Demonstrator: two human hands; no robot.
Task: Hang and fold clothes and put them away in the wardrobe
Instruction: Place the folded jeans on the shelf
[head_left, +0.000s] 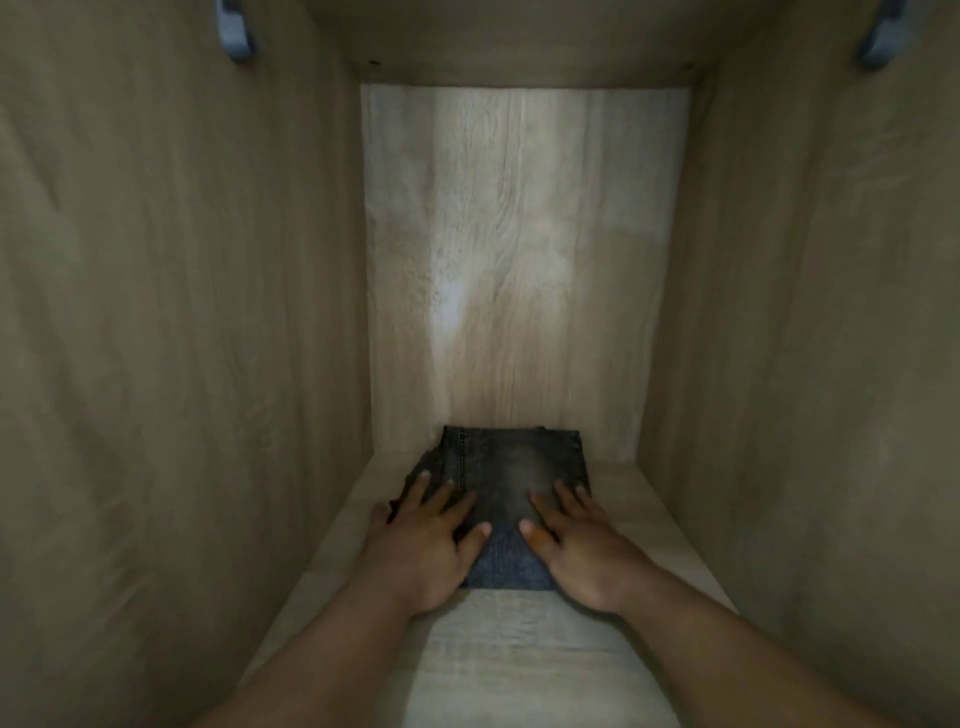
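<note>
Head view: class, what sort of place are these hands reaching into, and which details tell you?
Most likely the inside of a wardrobe compartment: wood-grain side walls and back panel enclose a shelf, folded dark jeans lie on it, and grey brackets sit high on the walls.

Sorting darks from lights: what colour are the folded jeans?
Dark grey-black denim, faded paler in the middle; head view.

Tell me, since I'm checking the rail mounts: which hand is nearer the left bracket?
Left. The left hand rests on the jeans below the left bracket; the right hand lies farther across.
</note>
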